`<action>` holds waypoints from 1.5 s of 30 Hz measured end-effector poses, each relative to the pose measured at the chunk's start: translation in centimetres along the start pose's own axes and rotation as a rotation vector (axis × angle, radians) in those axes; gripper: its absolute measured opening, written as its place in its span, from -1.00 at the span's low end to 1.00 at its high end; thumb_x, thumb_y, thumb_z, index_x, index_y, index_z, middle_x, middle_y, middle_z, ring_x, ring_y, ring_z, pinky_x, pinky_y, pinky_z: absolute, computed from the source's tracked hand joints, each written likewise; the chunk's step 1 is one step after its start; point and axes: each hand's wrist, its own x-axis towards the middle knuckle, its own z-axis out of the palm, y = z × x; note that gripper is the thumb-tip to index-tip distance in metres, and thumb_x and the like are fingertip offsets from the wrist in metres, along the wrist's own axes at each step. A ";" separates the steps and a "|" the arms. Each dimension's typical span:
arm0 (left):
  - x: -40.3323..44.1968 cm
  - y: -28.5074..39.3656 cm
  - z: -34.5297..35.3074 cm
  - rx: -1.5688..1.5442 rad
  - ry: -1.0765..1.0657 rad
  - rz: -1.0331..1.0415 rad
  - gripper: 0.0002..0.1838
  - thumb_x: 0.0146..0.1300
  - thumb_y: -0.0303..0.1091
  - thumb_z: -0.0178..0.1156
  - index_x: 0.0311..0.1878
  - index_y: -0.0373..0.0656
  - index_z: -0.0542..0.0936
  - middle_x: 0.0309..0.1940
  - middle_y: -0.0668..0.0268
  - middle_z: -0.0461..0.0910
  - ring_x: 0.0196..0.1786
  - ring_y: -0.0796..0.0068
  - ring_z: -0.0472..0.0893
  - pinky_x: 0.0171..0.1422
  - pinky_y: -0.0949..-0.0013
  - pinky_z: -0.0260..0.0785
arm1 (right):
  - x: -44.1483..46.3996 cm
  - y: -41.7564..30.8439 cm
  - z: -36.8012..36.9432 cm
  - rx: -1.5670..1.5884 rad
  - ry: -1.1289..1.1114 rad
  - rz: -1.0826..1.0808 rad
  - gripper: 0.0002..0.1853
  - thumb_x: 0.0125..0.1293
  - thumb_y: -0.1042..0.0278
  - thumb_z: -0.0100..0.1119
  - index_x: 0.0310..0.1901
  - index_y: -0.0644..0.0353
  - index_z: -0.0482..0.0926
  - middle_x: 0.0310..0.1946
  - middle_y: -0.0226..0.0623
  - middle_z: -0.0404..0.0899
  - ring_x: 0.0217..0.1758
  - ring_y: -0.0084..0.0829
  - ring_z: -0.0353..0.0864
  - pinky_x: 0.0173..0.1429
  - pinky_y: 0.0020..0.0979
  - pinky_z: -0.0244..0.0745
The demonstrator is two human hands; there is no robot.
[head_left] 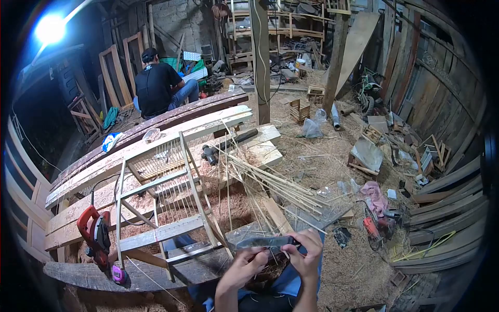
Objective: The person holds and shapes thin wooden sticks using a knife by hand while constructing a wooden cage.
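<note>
My right hand [305,255] is closed around the dark handle of a broad-bladed knife [266,242], whose blade points left. Just under the blade, my left hand [244,266] is pinched closed. A small pale sliver shows between the two hands, but what the left fingers grip is too small to make out. Beyond the hands, a bundle of thin wooden sticks [280,182] fans across the bench. To the left stands a wooden frame [161,235] with thin slats, resting on the planks.
A red power tool [96,234] and a purple tape measure [119,274] lie at the left. A hammer [209,154] rests on the planks. Another person [156,86] sits with their back turned. A post [261,62] rises behind the bench; shavings cover the floor, with a red tool [371,227] at right.
</note>
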 end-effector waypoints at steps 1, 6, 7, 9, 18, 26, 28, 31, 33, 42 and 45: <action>0.0 0.1 -0.1 0.000 -0.002 0.001 -0.65 0.45 -0.13 0.23 -0.01 -0.28 0.60 -0.43 0.59 0.35 -0.42 0.80 0.23 -0.40 0.58 0.09 | 0.0 0.4 -0.1 -0.025 0.016 0.007 -0.63 0.03 0.01 0.50 -0.30 0.16 0.72 -0.45 -0.36 0.63 -0.36 -0.26 0.55 -0.20 -0.27 0.35; 0.1 1.7 0.4 -0.149 0.041 0.076 -0.70 0.51 -0.33 0.12 0.16 -0.34 0.50 -0.39 0.58 0.26 -0.43 0.80 0.18 -0.42 0.61 0.04 | -0.7 2.5 -0.5 -0.117 0.070 0.054 -0.63 0.01 0.01 0.51 -0.32 0.15 0.71 -0.43 -0.37 0.64 -0.31 -0.25 0.55 -0.14 -0.24 0.35; 0.2 1.7 0.3 -0.150 0.043 0.076 -0.70 0.51 -0.33 0.12 0.16 -0.34 0.50 -0.39 0.58 0.26 -0.43 0.80 0.18 -0.42 0.61 0.04 | -0.5 2.3 -0.6 -0.129 0.079 0.064 -0.62 0.03 0.00 0.49 -0.32 0.18 0.71 -0.43 -0.33 0.63 -0.30 -0.23 0.54 -0.11 -0.24 0.35; 0.4 1.7 0.1 -0.185 0.012 0.046 -0.70 0.53 -0.39 0.08 0.20 -0.36 0.48 -0.34 0.55 0.28 -0.43 0.80 0.18 -0.43 0.61 0.03 | -0.6 2.3 -0.6 -0.141 0.085 0.076 -0.60 0.05 0.00 0.48 -0.33 0.21 0.70 -0.42 -0.28 0.63 -0.29 -0.21 0.52 -0.09 -0.24 0.36; 1.2 1.1 0.5 -0.087 0.076 0.018 -0.57 0.56 -0.34 0.02 0.38 -0.36 0.36 -0.46 0.58 0.14 -0.48 0.77 0.13 -0.48 0.62 -0.05 | -0.9 3.2 -0.5 -0.198 0.104 0.091 -0.67 0.03 0.06 0.50 -0.33 0.13 0.69 -0.40 -0.40 0.63 -0.24 -0.23 0.54 -0.02 -0.23 0.33; -0.9 2.5 -2.5 -0.196 0.012 0.144 -0.50 0.53 -0.44 0.04 0.48 -0.26 0.31 -0.48 0.61 0.15 -0.47 0.77 0.16 -0.44 0.64 0.03 | -2.4 8.0 -4.0 -0.252 0.446 0.338 -0.51 0.32 -0.10 0.31 -0.20 0.30 0.65 -0.36 -0.23 0.56 -0.23 -0.23 0.51 -0.02 -0.25 0.34; -1.3 3.6 -2.8 -0.145 0.184 0.171 -0.51 0.52 -0.45 0.02 0.47 -0.26 0.32 -0.51 0.60 0.16 -0.55 0.78 0.13 -0.52 0.62 -0.04 | -2.7 7.9 -4.5 -0.242 0.412 0.352 -0.48 0.31 -0.12 0.31 -0.19 0.32 0.64 -0.36 -0.23 0.54 -0.22 -0.23 0.50 -0.03 -0.27 0.34; -0.4 3.3 -1.5 -0.149 0.136 0.141 -0.51 0.52 -0.44 0.02 0.48 -0.24 0.33 -0.52 0.59 0.16 -0.55 0.77 0.12 -0.52 0.62 -0.04 | -1.6 4.9 -3.8 -0.188 0.346 0.258 -0.45 0.27 -0.17 0.33 -0.21 0.31 0.65 -0.35 -0.25 0.54 -0.19 -0.24 0.48 -0.03 -0.25 0.34; 0.0 2.9 -0.9 -0.089 0.067 0.088 -0.49 0.53 -0.41 0.05 0.49 -0.23 0.30 -0.48 0.60 0.16 -0.48 0.77 0.14 -0.45 0.60 0.00 | -1.3 3.7 -2.5 -0.142 0.210 0.213 -0.48 0.23 -0.17 0.35 -0.24 0.26 0.67 -0.36 -0.27 0.57 -0.19 -0.24 0.49 -0.02 -0.22 0.34; 0.3 1.8 1.3 -0.162 -0.028 0.060 -0.49 0.47 -0.38 0.13 0.44 -0.27 0.36 -0.47 0.59 0.22 -0.49 0.75 0.12 -0.45 0.59 -0.03 | 0.3 -1.2 0.6 0.015 -0.043 0.055 -0.63 0.12 0.01 0.45 -0.24 0.18 0.71 -0.37 -0.33 0.65 -0.26 -0.24 0.57 -0.10 -0.25 0.35; 0.4 1.2 1.6 -0.132 -0.025 0.052 -0.59 0.47 -0.37 0.14 0.32 -0.30 0.47 -0.45 0.57 0.26 -0.48 0.76 0.15 -0.45 0.59 -0.02 | 0.3 -1.3 0.5 0.018 -0.032 0.059 -0.65 0.12 0.05 0.46 -0.25 0.18 0.71 -0.38 -0.34 0.65 -0.27 -0.25 0.57 -0.11 -0.26 0.35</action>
